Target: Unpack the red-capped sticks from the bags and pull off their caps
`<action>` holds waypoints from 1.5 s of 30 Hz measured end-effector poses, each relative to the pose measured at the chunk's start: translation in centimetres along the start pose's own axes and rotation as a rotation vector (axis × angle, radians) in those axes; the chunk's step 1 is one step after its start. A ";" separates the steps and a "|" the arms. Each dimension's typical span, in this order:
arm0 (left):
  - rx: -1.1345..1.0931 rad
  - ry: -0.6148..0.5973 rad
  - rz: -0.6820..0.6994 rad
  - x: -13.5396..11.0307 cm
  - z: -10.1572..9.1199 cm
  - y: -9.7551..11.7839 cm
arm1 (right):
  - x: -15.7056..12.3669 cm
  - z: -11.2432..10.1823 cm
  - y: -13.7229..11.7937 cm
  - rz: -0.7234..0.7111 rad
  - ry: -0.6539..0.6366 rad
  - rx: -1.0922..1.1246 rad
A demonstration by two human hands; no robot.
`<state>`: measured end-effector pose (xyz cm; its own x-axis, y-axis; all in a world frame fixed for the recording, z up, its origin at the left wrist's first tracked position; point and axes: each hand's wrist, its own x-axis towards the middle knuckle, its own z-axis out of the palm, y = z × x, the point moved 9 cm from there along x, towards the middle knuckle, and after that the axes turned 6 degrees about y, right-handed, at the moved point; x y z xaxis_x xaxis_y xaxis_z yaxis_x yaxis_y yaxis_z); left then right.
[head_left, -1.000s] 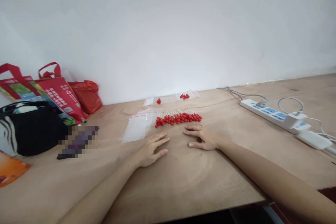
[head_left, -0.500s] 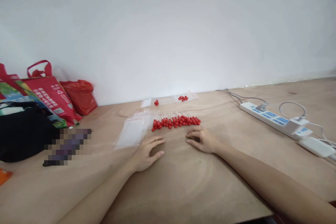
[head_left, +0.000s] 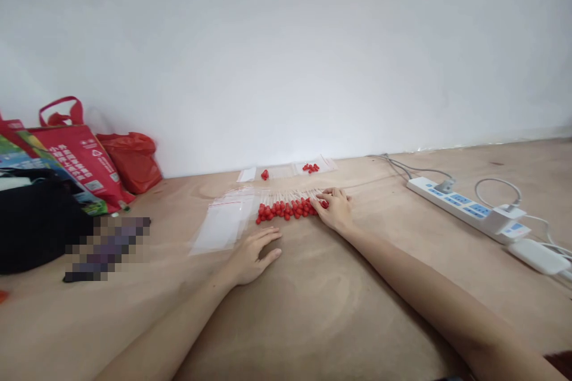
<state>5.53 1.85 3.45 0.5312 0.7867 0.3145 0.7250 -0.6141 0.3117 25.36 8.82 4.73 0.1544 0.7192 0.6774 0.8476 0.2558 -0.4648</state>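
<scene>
A row of thin pale sticks with red tips (head_left: 286, 208) lies across the middle of the wooden table (head_left: 313, 309). My right hand (head_left: 334, 208) rests on the right end of that row, its fingers curled over several red tips. My left hand (head_left: 252, 255) lies flat on the table in front of the row, fingers spread, holding nothing. Just left of the sticks is a pile of small clear zip bags (head_left: 221, 223). Two more clear bags with a few red pieces inside, one (head_left: 264, 174) and another (head_left: 311, 167), lie further back near the wall.
Red shopping bags (head_left: 84, 158) and a black bag (head_left: 36, 223) stand at the far left, with a dark blurred object (head_left: 105, 247) beside them. A white power strip (head_left: 469, 208) with plugs, cables and a white adapter (head_left: 536, 256) lies at the right. A white wall closes the back.
My right hand has moved forward from the bare table onto the right end of the red-tipped sticks. My left hand has stayed flat in about the same place.
</scene>
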 end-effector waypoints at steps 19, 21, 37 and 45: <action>0.095 0.305 0.049 -0.5 -2.5 0.9 | -3.6 -2.6 -2.3 -0.169 -0.139 0.429; 0.134 0.364 0.098 -0.4 -2.8 1.4 | -4.5 -2.7 -3.2 -0.253 -0.202 0.389; 0.241 0.338 0.238 1.8 -0.8 3.3 | -5.6 -2.0 -6.6 -0.485 -0.240 0.220; 0.245 0.334 0.287 1.5 -0.3 3.5 | -6.2 -2.1 -7.5 -0.574 -0.235 0.206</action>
<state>8.71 0.86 5.22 0.5837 0.5009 0.6390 0.6732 -0.7386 -0.0360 19.16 1.07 5.24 -0.4291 0.5474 0.7185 0.6439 0.7432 -0.1817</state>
